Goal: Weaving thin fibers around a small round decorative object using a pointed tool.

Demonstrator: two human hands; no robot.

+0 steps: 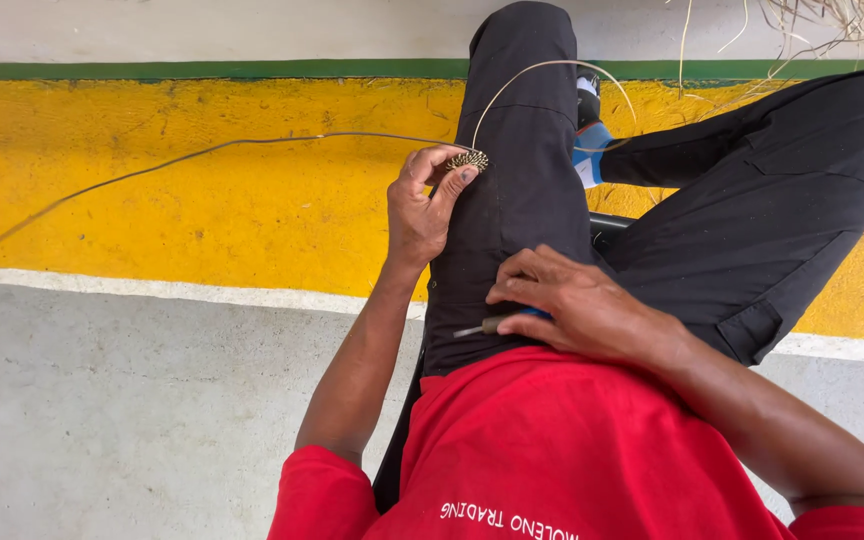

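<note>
My left hand [420, 205] pinches a small round woven coil [468, 160] of pale fibre against my left thigh. From the coil a long thin strand [202, 150] runs left across the yellow floor, and another strand [542, 66] loops up over my knee. My right hand [572, 305] rests on my lap, closed around a blue-handled tool [492, 324] whose metal tip points left. I sit in black trousers [522, 210] and a red shirt [552, 450].
The floor has a yellow painted band [202, 190] edged by a green stripe [202, 70] and white line, with grey concrete [132, 420] nearer me. Dry pale fibres [832, 25] lie at the top right. A blue and white object [588, 150] sits between my legs.
</note>
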